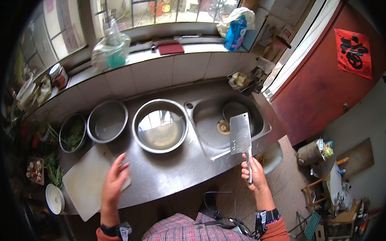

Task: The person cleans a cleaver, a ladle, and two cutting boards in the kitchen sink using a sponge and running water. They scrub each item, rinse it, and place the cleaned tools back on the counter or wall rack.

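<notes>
My right hand [254, 172] grips the handle of a metal cleaver [240, 133], its wet blade pointing up over the near right part of the steel sink [206, 132]. Over the right edge of a white plastic cutting board [85, 180], my left hand [114, 178] has its fingers apart and holds nothing. A large metal basin of water [161, 149] stands on the steel counter between the hands and the window wall. To its left are a second metal basin [108, 139] with a little water and a smaller bowl of leafy greens [72, 137].
A white bowl [55, 199] and a tray of garlic-like bulbs [35, 171] lie at the left. On the sill stand a blue bottle [235, 34], a jar [59, 76] and a plastic bag [111, 53]. A tub [273, 157] is below the counter, near a red door [327, 79].
</notes>
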Demonstrator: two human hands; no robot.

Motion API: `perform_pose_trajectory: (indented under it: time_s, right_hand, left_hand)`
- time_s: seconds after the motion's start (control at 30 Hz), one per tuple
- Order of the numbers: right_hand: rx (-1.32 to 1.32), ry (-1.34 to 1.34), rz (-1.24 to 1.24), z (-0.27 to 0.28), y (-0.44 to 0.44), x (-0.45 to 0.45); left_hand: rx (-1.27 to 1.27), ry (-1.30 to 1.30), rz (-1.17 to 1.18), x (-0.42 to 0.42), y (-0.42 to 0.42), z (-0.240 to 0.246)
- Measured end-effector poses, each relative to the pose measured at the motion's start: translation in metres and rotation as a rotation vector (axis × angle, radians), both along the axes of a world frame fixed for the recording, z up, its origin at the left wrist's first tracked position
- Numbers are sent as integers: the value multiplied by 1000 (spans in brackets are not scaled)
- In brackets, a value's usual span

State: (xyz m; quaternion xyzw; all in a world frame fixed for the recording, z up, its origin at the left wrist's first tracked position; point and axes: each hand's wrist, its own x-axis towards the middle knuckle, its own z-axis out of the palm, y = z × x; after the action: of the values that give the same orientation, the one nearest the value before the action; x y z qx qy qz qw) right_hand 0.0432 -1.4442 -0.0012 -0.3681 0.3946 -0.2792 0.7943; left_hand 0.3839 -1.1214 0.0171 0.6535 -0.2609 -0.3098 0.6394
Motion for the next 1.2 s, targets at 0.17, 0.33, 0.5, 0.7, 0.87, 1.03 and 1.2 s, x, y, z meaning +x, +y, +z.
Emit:
perform_pose_trajectory:
  time_s: [0.17, 0.33, 0.5, 0.7, 0.87, 1.03, 1.2]
  right_hand:
    - [26, -43, 92, 3, -86, -38]
    - [55, -84, 126, 13, -155, -79]
    - [103, -211, 101, 18, -204, -122]
    - [102, -239, 98, 13, -223, -153]
    - [11, -141, 82, 18, -239, -161]
    - [37, -216, 0, 31, -261, -150]
    - [4, -167, -49, 52, -275, -120]
  left_hand:
    - [-22, -148, -253, -69, -244, 65]
    - [-260, 215, -284, -105, -476, 73]
    - [-215, 283, -204, -112, -619, 47]
    - [-219, 394, -79, -117, -709, 27]
    - [-319, 366, -101, -114, -743, 25]
    - [-740, 109, -11, -120, -706, 64]
    - [-696, -462, -111, -183, -618, 84]
